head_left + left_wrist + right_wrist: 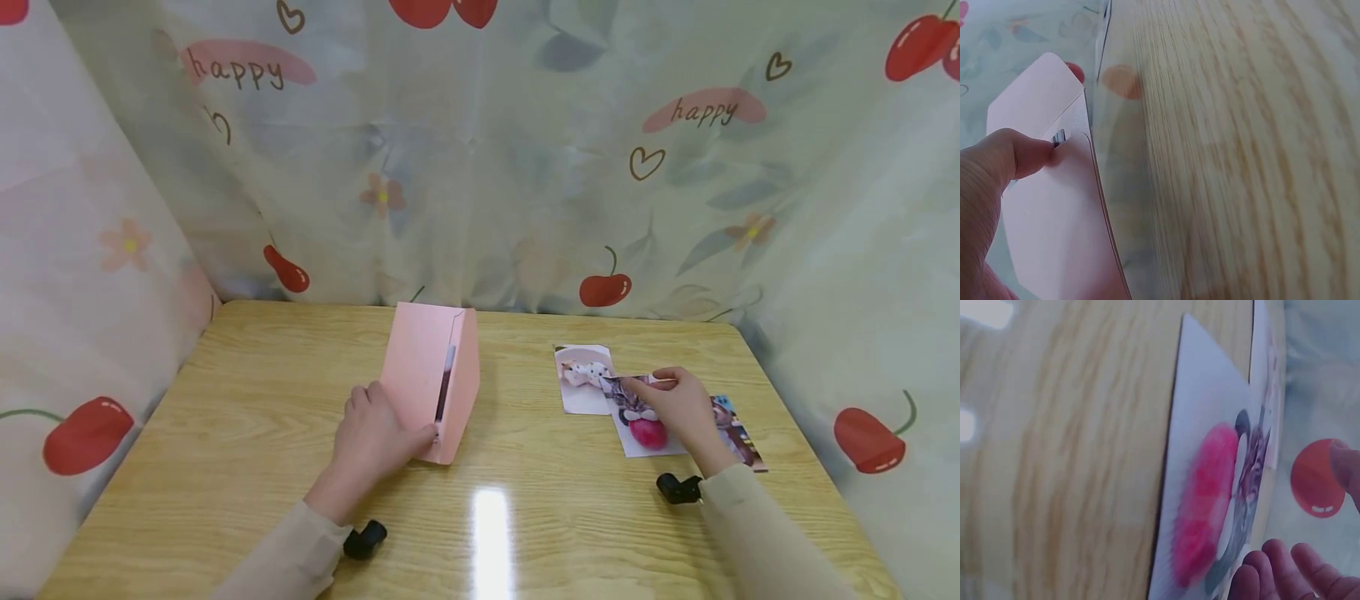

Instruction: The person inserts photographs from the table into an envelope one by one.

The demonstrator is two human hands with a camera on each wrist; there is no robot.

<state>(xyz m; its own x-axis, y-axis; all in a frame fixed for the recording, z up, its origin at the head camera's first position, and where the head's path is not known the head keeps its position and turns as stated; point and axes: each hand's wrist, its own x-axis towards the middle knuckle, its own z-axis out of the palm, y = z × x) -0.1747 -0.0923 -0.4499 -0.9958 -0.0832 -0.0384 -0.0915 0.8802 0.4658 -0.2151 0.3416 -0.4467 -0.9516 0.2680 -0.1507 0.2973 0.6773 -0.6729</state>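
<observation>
My left hand (378, 429) grips a pink envelope (420, 358), which stands tilted on the table with its flap folded out. The thumb presses near the envelope's opening, and a dark strip of something inside shows through it. In the left wrist view, a small striped bit peeks out by the thumb (1029, 153). Over on the right, my right hand (682, 408) hovers at a photo of a cat with a pink ball (648, 433), thumb and fingers apart. Its fingers (1275, 572) are close to the photo's edge in the right wrist view.
A photo of a spotted white animal (585, 396) lies left of the cat photo, partly under it. Another colourful photo (742, 437) lies to the right, partly hidden by my hand. A patterned curtain (480, 167) hangs around the wooden table (247, 400).
</observation>
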